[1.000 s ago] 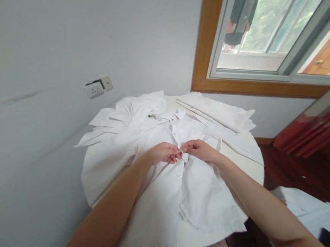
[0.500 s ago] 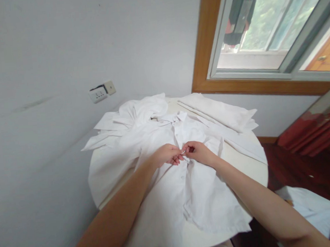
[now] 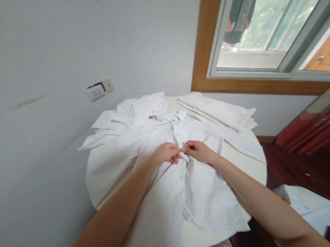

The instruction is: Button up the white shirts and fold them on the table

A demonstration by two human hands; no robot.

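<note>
A white button-up shirt (image 3: 157, 215) lies spread over a round table, its collar at the far side and its lower hem hanging over the near edge. At the middle of the front placket, my left hand (image 3: 169, 153) pinches the cloth between thumb and fingers. Close against it on the right, my right hand (image 3: 198, 150) is closed on the other side of the placket. The fingertips of both hands almost meet there. Whether a button is between them is too small to tell. Buttons show on the placket below my hands.
The round white table (image 3: 247, 166) stands against the wall. A crumpled white garment (image 3: 141, 108) lies at its back left, a folded white garment (image 3: 219, 109) at its back right. White cloth (image 3: 314, 203) sits low at the right. A wall socket (image 3: 96, 92) and a wood-framed window are behind.
My hands stay at the same spot on the placket, with only small finger movements. The view has shifted very slightly.
</note>
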